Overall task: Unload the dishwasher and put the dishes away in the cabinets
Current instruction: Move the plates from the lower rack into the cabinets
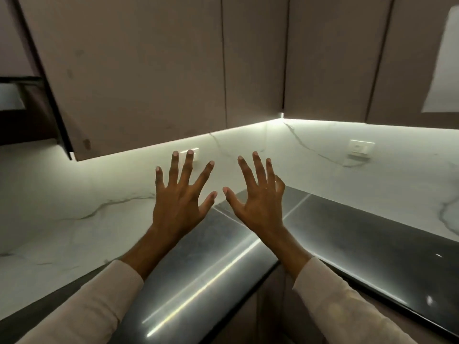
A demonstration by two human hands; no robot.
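Head view, single frame.

**Task objects:** no dishes and no dishwasher are in view. The only task item showing is the row of flat, handleless mauve-grey wall cabinet doors (pixel 149 70) across the upper half of the frame, all closed.

**Handling (judgement):**
- Dishes are likely rigid, breakable and possibly wet-slick. Plates are best taken by the rim with thumb on top, cups by the body or handle.
- The cabinet doors look stiff and light. With no knob showing, the lit lower edge is the likely place to hook the fingertips. A push-latch cannot be ruled out.

**Hands:**
- The left hand (pixel 176 204) and right hand (pixel 259 207) are raised side by side at frame centre, backs to the camera.
- The fingers are straight and fanned wide and hold nothing. The thumbs point toward each other, close but apart.
- The fingertips point up toward the cabinet undersides. Neither hand touches a door.
- Whether the hands rest on anything cannot be told. They appear to be held in the air.
- The forearms rise from the lower corners of the frame in pale pink knit sleeves (pixel 99 294).

**Surroundings:**
- A glossy dark stone countertop (pixel 360 232) wraps a corner beneath the hands.
- A white veined marble backsplash (pixel 74 194) stands behind it, lit from under the cabinets.
- A white wall socket (pixel 361 147) sits at right of centre.

**Progress (judgement):** no unloading step is in hand yet.
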